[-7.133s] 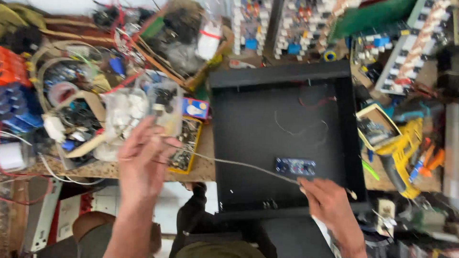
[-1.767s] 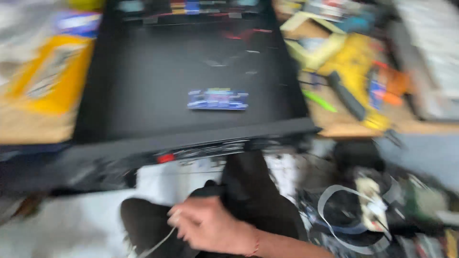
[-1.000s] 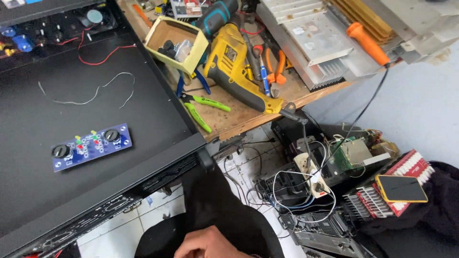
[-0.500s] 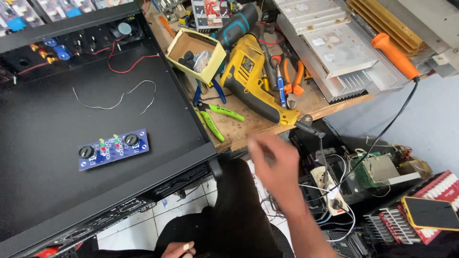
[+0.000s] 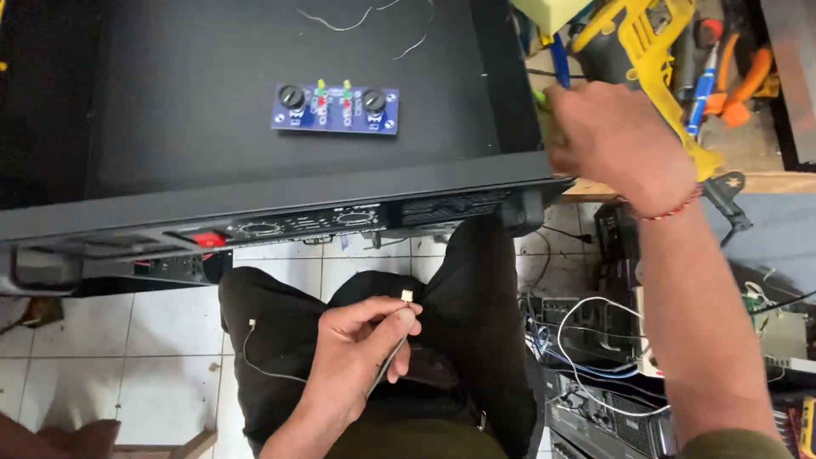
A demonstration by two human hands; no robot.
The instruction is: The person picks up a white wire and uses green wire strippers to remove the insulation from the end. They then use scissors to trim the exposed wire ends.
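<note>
Head view, looking down over the person's lap. The left hand (image 5: 353, 357) is held above the dark trousers (image 5: 476, 340), its thumb and forefinger pinched together on a thin grey wire (image 5: 387, 361). The wire's long axis runs diagonally, and its small white end connector (image 5: 407, 297) points up and to the right, towards the front edge of the black chassis (image 5: 255, 161). A second slack strand (image 5: 255, 353) loops to the left across the thigh.

The right hand (image 5: 616, 140) reaches to the bench (image 5: 765, 183) at the chassis's right corner, its fingers curled over a green-handled tool (image 5: 539, 100); whether the grip is clamped on it cannot be told. A yellow drill (image 5: 654, 51) lies just beyond the knuckles. A blue circuit board (image 5: 337, 109) with two knobs lies flat inside the chassis, its long axis left to right
</note>
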